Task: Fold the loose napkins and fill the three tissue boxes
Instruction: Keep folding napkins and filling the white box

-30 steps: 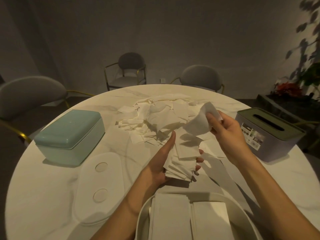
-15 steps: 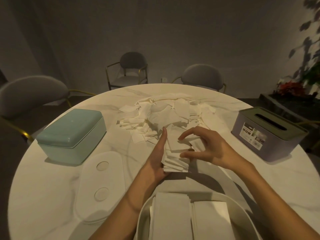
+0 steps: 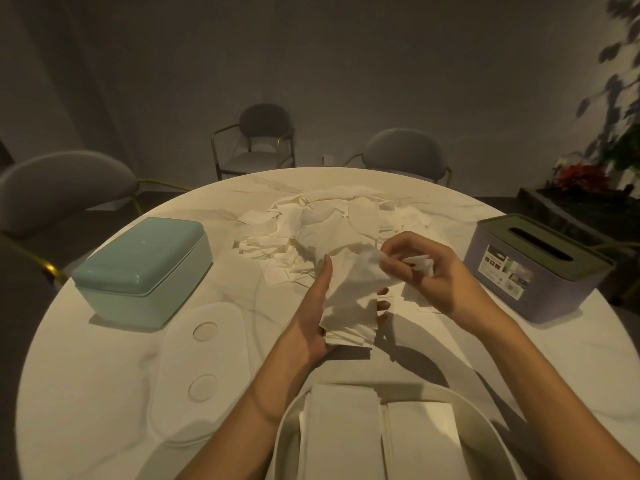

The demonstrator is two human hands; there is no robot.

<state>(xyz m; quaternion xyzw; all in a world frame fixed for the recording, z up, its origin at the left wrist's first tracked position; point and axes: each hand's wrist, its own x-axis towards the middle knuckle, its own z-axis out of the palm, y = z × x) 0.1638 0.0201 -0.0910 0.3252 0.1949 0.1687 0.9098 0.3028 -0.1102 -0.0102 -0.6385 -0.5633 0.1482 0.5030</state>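
A round white marble surface (image 3: 86, 393) is standing in a dim room with grey chairs (image 3: 405, 152) behind it. At its centre, the left hand (image 3: 313, 317) is cradling a stack of folded napkins (image 3: 349, 317), its grip wrapped around the stack from beneath with the thumb upright along the left edge. The right hand (image 3: 436, 271) is pinching a single napkin (image 3: 374, 268) between thumb and fingertips, just above the stack. The loose napkin pile (image 3: 311, 230) is lying beyond the hands. The open white box (image 3: 481, 414), nearest the camera, is holding two folded rows; its lid (image 3: 201, 372) is lying to the left. The teal box (image 3: 142, 265) and the grey box (image 3: 533, 268) are closed. Judged step: folding one napkin onto the stack. The next move calls for aligning its edges before releasing.
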